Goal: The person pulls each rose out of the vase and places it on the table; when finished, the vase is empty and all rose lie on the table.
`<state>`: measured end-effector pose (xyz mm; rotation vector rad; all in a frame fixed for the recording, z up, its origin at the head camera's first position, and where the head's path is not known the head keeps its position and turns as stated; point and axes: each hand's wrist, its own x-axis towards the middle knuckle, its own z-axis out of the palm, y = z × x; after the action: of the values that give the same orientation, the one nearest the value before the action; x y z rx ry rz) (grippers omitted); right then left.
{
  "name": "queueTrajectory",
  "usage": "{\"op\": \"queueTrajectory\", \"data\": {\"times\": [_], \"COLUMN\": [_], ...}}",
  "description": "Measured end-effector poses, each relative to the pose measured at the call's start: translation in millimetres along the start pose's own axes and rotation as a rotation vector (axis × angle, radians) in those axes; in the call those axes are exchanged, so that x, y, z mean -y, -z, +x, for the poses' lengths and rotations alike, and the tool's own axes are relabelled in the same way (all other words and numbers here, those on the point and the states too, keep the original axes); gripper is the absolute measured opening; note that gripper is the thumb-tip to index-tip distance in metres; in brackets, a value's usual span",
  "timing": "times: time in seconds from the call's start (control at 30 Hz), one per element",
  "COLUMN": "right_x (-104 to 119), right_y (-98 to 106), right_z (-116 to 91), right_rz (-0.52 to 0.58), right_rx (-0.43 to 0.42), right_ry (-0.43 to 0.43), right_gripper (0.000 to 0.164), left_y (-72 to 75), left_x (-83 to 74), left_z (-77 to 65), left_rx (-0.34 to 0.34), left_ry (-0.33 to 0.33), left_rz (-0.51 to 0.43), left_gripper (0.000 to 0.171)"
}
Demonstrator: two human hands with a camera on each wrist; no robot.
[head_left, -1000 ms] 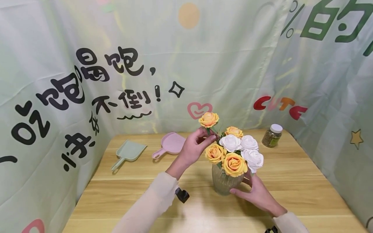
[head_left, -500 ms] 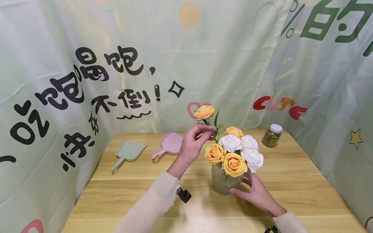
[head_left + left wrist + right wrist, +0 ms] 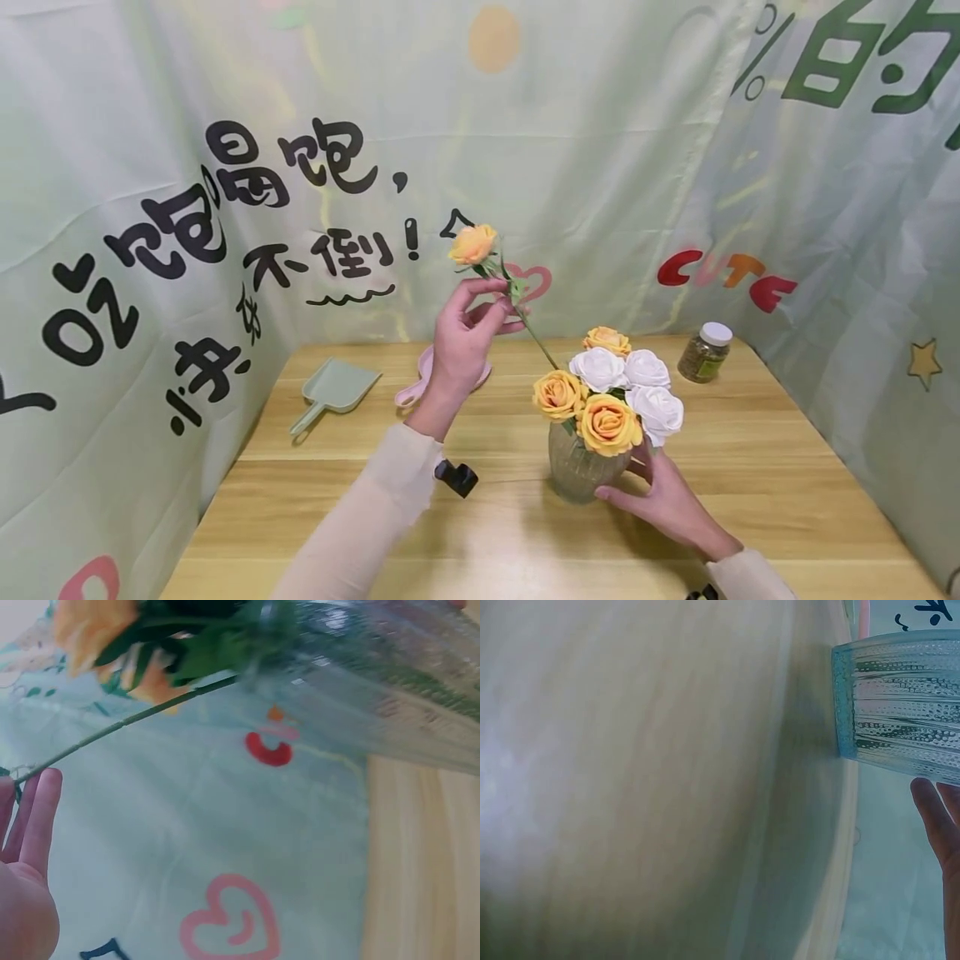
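Observation:
A yellow rose (image 3: 473, 244) on a long green stem (image 3: 124, 722) is pinched by my left hand (image 3: 463, 346), just under the bloom. The stem slants down to the right, its lower end hidden behind the flowers at the vase mouth. My right hand (image 3: 667, 502) holds the ribbed clear glass vase (image 3: 576, 468) by its right side, thumb in front and fingers behind. The vase stands upright, filled with white roses (image 3: 657, 412) and yellow roses (image 3: 609, 423). In the right wrist view, fingertips (image 3: 924, 796) lie right at the glass vase (image 3: 907, 705).
On the wooden table (image 3: 480, 533), a green dustpan (image 3: 341, 387) lies at the back left. Beside it a pink dustpan (image 3: 412, 392) is partly hidden by my left hand. A white-lidded jar (image 3: 703, 354) stands at the back right. Printed cloth (image 3: 585, 167) hangs behind.
My left hand has moved up and left with the yellow rose, drawing out a long length of stem. My right hand keeps its hold on the vase. The head view has shifted slightly.

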<state>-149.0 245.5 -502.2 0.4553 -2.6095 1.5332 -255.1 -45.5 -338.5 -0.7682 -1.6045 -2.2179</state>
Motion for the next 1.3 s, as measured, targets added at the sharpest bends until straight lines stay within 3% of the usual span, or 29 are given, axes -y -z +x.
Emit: {"op": "queueTrajectory", "data": {"times": [0.17,0.3,0.43,0.57,0.77,0.87,0.97,1.03,1.17,1.3], "right_x": [0,1,2,2,1,1,0,0,0,0], "right_y": [2,2,-1,-5,-5,-3,-1,0,0,1], "right_z": [0,-1,-1,0,-1,-1,-2,-3,-2,-1], "right_rz": [0.000,-0.004,-0.004,0.008,0.024,0.024,0.007,-0.003,-0.009,-0.005], "right_rx": [0.004,-0.001,-0.002,0.008,-0.001,-0.006,-0.015,-0.022,-0.026,-0.020], "right_ry": [0.000,-0.001,0.004,0.019,0.026,0.019,0.017,0.016,0.012,0.007], "right_gripper": [0.115,0.116,0.115,0.113,0.111,0.111,0.110,0.108,0.108,0.108], "left_y": [16.8,38.6,74.1,123.7,196.6,224.7,245.5,255.9,268.0,275.6], "left_x": [-16.2,-33.1,-54.5,-73.7,-91.6,-96.9,-93.2,-85.1,-62.4,-42.3], "left_z": [10.0,16.2,12.7,-7.0,-46.6,-67.2,-88.0,-102.1,-129.5,-150.9], "left_rx": [-0.109,-0.160,-0.174,-0.163,-0.123,-0.071,0.004,0.049,0.108,0.140], "left_ry": [-0.043,-0.076,-0.095,-0.039,0.152,0.299,0.439,0.525,0.667,0.752], "left_rz": [0.019,0.041,0.088,0.208,0.423,0.609,0.736,0.759,0.708,0.673], "left_gripper": [0.024,0.021,0.022,0.023,0.027,0.033,0.039,0.040,0.040,0.038]}}
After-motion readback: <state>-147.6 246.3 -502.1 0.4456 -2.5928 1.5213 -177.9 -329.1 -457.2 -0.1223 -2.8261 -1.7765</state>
